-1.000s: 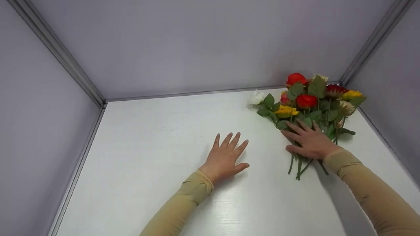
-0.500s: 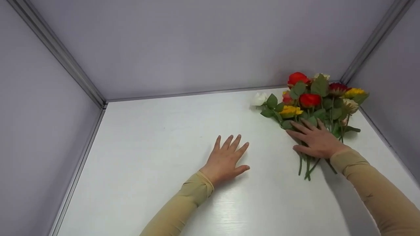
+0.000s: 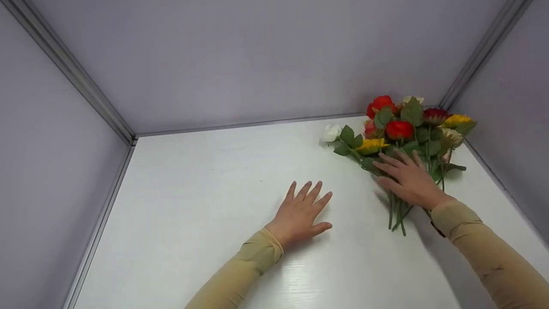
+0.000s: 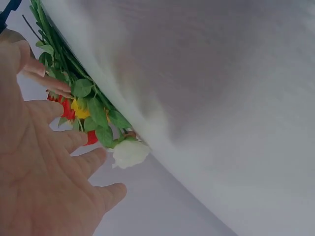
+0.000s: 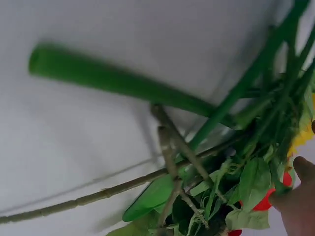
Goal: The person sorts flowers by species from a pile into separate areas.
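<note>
A bunch of flowers (image 3: 399, 130) in red, yellow, cream and white lies at the far right of the table in the head view, its green stems (image 3: 396, 214) pointing toward the person. Over the upper stems is the right hand (image 3: 409, 180), fingers spread and straight, thumb blurred. The left hand (image 3: 298, 216) lies spread on or just above the bare table, left of the bunch, holding nothing. In the left wrist view, the left hand (image 4: 44, 172) shows its palm, and a white rose (image 4: 130, 154) appears past its fingers. Cut stem ends (image 5: 113, 78) fill the right wrist view, with part of the right hand (image 5: 300, 201) at the edge.
The white table (image 3: 180, 214) is bounded by grey panels: a back wall (image 3: 240, 64), a left wall (image 3: 51, 150) and a right wall (image 3: 510, 116). The blooms reach close to the back right corner.
The bunch and right hand shifted slightly right between the first two frames. Now the right hand has lifted a little from the stems. The head view has tilted slightly; the left hand stays spread.
</note>
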Demonstrator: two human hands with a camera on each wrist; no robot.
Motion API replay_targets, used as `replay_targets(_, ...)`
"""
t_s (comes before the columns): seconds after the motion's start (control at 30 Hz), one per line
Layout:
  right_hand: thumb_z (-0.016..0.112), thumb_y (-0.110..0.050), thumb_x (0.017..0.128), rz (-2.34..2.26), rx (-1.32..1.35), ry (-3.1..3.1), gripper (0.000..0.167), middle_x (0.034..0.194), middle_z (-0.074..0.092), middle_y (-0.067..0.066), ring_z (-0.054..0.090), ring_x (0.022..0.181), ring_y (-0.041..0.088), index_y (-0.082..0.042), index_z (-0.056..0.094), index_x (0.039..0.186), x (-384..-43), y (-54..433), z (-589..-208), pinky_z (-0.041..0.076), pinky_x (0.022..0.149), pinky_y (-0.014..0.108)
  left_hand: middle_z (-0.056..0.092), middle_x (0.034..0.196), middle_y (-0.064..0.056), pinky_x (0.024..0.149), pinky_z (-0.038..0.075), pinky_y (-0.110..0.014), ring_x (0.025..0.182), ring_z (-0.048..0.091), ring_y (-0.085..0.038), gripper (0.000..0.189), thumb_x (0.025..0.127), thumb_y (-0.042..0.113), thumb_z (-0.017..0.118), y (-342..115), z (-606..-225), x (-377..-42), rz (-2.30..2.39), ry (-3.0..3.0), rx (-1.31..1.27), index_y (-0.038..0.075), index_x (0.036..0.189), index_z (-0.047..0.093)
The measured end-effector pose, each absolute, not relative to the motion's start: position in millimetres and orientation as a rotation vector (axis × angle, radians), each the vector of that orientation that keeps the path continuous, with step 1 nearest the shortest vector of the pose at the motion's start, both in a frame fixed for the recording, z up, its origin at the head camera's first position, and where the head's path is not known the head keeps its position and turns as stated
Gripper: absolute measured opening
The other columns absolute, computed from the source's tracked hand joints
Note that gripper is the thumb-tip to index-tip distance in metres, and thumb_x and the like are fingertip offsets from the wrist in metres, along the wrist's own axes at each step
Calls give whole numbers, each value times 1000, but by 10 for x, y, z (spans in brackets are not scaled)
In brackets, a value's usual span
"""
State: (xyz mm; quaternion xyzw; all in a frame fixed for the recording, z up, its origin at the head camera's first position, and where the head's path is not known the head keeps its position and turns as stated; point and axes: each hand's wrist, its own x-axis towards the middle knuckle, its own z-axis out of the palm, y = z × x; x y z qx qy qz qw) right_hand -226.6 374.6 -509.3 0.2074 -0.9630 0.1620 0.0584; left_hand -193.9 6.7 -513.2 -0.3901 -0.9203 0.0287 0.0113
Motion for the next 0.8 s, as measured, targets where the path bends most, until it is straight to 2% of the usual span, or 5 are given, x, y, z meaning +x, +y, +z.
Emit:
replay_targets(0.13, 50, -24, 109, 645, 400, -2827, 42, 151, 50, 19, 35, 143, 46, -8, 56, 147, -2250, 3831, -4938, 19, 116, 68, 13, 171, -5, 123, 9, -57, 156, 14, -28, 79, 101, 71, 37, 148, -5127, -1896, 95, -2849, -1262, 29, 165, 20)
replay_targets(0.27, 45, -17, 109, 800, 155, -2795, 37, 134, 60, 22, 57, 110, 40, -4, 63, 139, -2236, 3961, -4813, 46, 90, 59, 15, 171, -5, 124, 10, -55, 156, 15, -28, 79, 101, 71, 39, 228, -5142, -1841, 102, -2818, -1304, 28, 165, 22)
replay_targets(0.43, 44, -23, 109, 857, -63, -2803, 39, 113, 66, 23, 51, 72, 30, 0, 65, 133, -2241, 4152, -4758, 41, 62, 41, 17, 170, -5, 125, 11, -53, 156, 16, -27, 78, 101, 69, 40, 309, -5164, -1761, 93, -2789, -1356, 28, 165, 23)
replay_targets(0.67, 45, -22, 107, 918, -363, -2747, 42, 118, 63, 32, 58, 93, 38, 10, 63, 128, -2234, 4471, -4750, 46, 70, 42, 19, 170, -3, 125, 13, -51, 155, 18, -27, 77, 101, 69, 41, 427, -5201, -1676, 164, -2729, -1406, 29, 165, 24)
replay_targets(0.8, 49, -22, 104, 917, -411, -2771, 40, 111, 65, 31, 58, 88, 37, 10, 65, 120, -2221, 4562, -4779, 47, 69, 42, 22, 169, -3, 124, 16, -50, 154, 21, -26, 77, 100, 70, 41, 503, -5218, -1656, 212, -2688, -1405, 30, 164, 26)
